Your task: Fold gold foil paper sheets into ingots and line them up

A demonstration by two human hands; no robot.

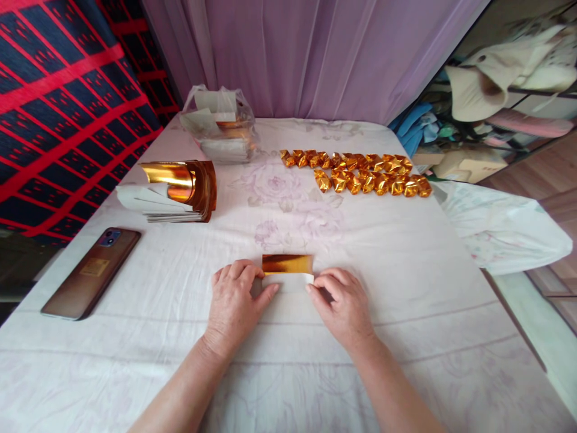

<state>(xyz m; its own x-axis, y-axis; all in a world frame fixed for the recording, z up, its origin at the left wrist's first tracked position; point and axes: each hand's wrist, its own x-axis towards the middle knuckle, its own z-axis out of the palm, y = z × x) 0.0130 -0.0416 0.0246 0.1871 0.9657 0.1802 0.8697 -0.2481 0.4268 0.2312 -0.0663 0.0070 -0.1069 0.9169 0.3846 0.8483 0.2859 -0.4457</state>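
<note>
Gold-and-white paper (287, 264) sits mid-table on the floral tablecloth (419, 258), left hand (237, 296) and right hand (345, 302) each pinching one end between thumb and fingers, purple curtain (293, 60) behind the far edge, red-and-navy fabric (67, 108) off left, shelf clutter (484, 87) off right.

And over on the left of the desk (428, 349), a brown phone (88, 285) lies back side up, lens cluster at its far end, a yellowish label on its back! Beyond it, a red-and-dark checked fabric (63, 114) fills the corner. Straight ahead, a purple curtain (288, 66) drops in folds behind the desk! Now far right: a pale hat (478, 90), with a pink item (529, 123) just below, blue cloth (415, 129) bunched nearby, and a tan box (480, 165) underneath!
</note>
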